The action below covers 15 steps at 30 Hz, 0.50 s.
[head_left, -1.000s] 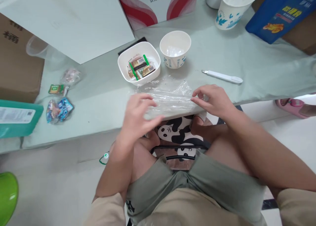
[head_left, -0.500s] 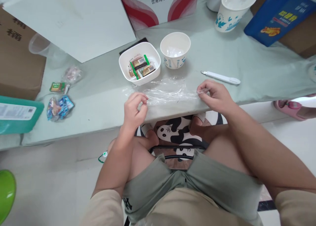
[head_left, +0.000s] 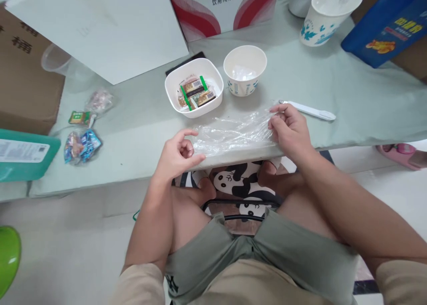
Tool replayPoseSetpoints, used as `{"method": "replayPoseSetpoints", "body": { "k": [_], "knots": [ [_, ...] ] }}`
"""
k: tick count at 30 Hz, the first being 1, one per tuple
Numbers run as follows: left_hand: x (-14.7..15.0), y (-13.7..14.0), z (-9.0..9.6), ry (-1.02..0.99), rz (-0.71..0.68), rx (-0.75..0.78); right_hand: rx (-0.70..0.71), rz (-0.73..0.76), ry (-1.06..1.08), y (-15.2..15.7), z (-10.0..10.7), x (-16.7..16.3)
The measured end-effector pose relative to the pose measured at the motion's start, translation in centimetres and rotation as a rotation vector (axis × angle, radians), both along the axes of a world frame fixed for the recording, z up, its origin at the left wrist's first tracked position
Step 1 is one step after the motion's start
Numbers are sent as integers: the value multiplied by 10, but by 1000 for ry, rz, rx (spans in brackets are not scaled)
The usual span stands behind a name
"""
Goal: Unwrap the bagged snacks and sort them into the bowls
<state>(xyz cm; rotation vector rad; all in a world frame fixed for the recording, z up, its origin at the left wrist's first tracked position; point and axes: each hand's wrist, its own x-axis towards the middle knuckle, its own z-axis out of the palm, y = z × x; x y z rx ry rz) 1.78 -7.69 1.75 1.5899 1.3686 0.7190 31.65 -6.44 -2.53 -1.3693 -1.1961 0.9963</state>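
Observation:
A crumpled clear plastic bag (head_left: 233, 134) lies stretched along the front edge of the cloth-covered table. At its left end is my left hand (head_left: 180, 154), thumb and forefinger spread, the other fingers curled; no grip on the plastic shows. My right hand (head_left: 289, 129) pinches the bag's right end, fingers closed. Just behind the plastic stands a white square bowl (head_left: 170, 89) with several small wrapped snacks (head_left: 196, 94) in it. Beside that bowl is a white paper cup (head_left: 245, 89) with clear plastic inside. A white-handled cutter (head_left: 313, 111) lies beyond my right hand.
Wrapped snacks (head_left: 82, 145) lie at the left near a green pack (head_left: 26, 156). A white board (head_left: 100, 25) and a water carton (head_left: 223, 11) stand behind. At the back right are another patterned cup (head_left: 320, 27) and a blue box (head_left: 376, 34).
My left hand has opened its thumb and forefinger, which were close together at the plastic. My right hand still pinches the other end, and the bag looks more spread out. The view has shifted slightly.

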Motion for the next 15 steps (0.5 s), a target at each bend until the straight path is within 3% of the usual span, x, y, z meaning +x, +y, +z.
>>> {"method": "replayPoseSetpoints", "body": {
  "k": [2,5,11,15],
  "knots": [
    [-9,-1,5,96,-78,-79,-8,-13,-79,1,3,-2],
    [-18,3,4,136,-64,-102,-46,-31,-197,-2,6,-3],
    [-14,18,-12,-199,118,-139,-122,-103,-339,-13,6,-6],
    [-11,25,-18,-205,236,-147,-100,-129,-515,-19,7,-2]
  ]
}}
